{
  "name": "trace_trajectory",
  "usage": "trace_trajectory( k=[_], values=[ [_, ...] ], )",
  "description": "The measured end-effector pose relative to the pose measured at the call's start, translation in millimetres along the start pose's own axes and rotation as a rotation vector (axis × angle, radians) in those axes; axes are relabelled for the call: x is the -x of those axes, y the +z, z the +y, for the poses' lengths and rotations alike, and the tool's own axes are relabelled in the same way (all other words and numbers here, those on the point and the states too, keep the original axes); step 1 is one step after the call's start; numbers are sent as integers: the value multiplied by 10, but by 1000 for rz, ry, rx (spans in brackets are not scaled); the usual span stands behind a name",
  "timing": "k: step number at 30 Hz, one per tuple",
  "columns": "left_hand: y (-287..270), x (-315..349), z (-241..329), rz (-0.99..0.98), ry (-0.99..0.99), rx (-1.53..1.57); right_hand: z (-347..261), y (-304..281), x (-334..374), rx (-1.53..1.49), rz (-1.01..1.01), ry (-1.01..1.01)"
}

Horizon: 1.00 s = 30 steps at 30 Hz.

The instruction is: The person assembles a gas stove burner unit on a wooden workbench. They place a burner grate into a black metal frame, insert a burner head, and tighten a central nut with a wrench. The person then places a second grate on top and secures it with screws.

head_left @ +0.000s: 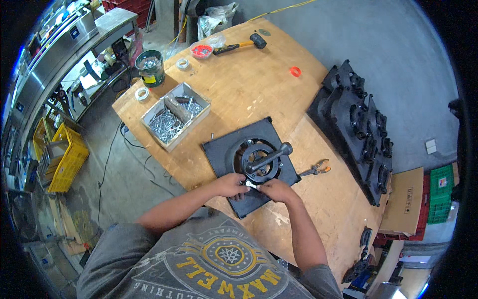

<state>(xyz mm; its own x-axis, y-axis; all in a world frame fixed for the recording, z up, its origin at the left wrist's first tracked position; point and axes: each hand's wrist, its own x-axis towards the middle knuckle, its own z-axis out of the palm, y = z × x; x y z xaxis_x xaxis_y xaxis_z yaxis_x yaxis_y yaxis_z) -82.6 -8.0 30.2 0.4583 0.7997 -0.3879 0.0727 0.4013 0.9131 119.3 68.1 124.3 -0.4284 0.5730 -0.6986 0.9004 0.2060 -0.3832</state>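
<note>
Wooden bench (259,89): both hands (254,186) pinch small white part (251,185) on black plate (224,149); pliers (316,169) nearby.

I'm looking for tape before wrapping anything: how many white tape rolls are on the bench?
2: one white roll beside the green can, another white roll at the bench's left corner. Others may be hidden.

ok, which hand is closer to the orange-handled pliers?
Right. The right hand is at the black plate's near edge, just left of the pliers; the left hand sits farther left, beyond it.
</note>
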Motion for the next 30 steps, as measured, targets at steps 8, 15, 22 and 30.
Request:
trace_trajectory(
  k=[8,15,22,30],
  values=[
    [-57,-199,-296,175,312,-398,-255,1106,206,-1109,205,337],
    [-19,-51,-98,171,194,-355,-120,1001,249,-1032,151,163],
    [-14,63,169,40,-13,-99,202,274,3,-328,-4,35],
    [11,72,107,125,100,-259,163,-49,-214,-272,-134,9]
  ],
)
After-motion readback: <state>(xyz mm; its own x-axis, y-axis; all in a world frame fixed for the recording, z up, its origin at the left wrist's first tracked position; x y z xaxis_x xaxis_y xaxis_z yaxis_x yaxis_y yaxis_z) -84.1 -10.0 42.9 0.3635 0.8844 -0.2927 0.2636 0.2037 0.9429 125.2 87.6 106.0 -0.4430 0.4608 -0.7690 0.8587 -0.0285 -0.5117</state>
